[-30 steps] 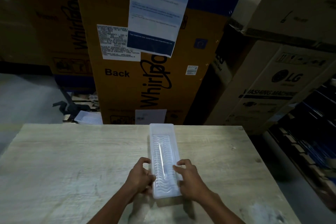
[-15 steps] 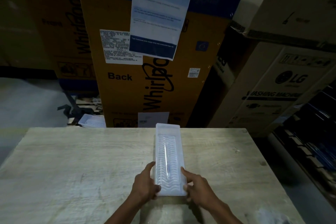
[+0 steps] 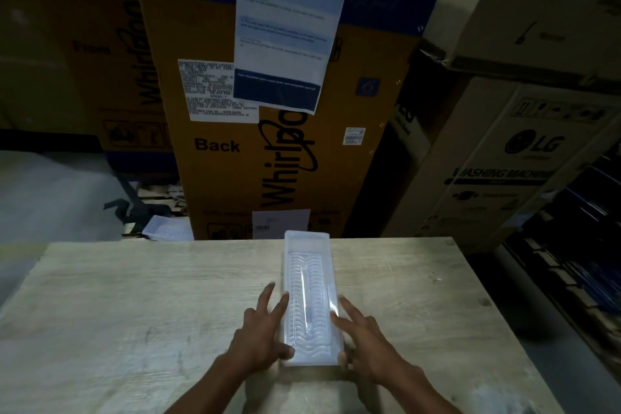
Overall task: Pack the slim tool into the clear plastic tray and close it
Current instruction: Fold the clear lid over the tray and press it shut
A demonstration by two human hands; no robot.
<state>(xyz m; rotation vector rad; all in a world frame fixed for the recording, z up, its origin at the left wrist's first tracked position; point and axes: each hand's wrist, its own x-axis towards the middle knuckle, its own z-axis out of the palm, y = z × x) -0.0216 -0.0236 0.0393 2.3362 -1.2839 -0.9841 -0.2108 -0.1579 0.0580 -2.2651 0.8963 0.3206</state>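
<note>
Pale woodgrain table [image 3: 134,312], long ribbed clear plastic tray [image 3: 311,299], both hands spread-fingered, left hand [image 3: 263,334], right hand [image 3: 368,341] flanking it

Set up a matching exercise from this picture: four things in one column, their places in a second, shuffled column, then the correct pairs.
Things
1. Long clear plastic tray
2. Left hand
3. Right hand
4. Blue and white printed paper sheet

Places
A. Stuck on the tall brown cardboard box marked "Back"
B. Against the tray's right long side, fingers spread
C. Lengthwise on the pale wooden table, reaching to its far edge
D. Against the tray's left long side, thumb at the near corner

Pairs: 1-C, 2-D, 3-B, 4-A
</note>
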